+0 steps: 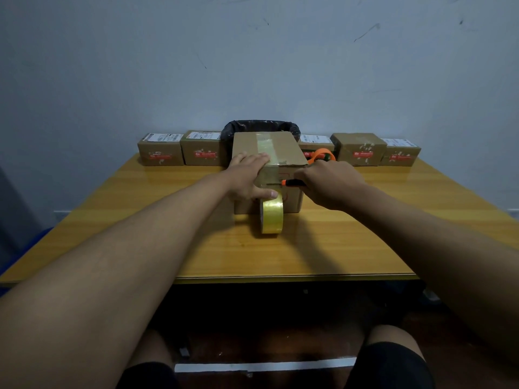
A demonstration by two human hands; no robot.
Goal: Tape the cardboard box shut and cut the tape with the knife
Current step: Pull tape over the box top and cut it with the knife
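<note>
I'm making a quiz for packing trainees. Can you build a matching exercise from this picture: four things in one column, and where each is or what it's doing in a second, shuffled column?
Things:
1. left hand
2. right hand
3. tape roll
4. bin with a black bag

Places or states:
A. stands on edge on the table, against the box front
B. behind the box, by the wall
C. rests flat on the cardboard box
D. grips the orange knife

Pairs: 1-C, 2-D, 3-A, 4-B
</note>
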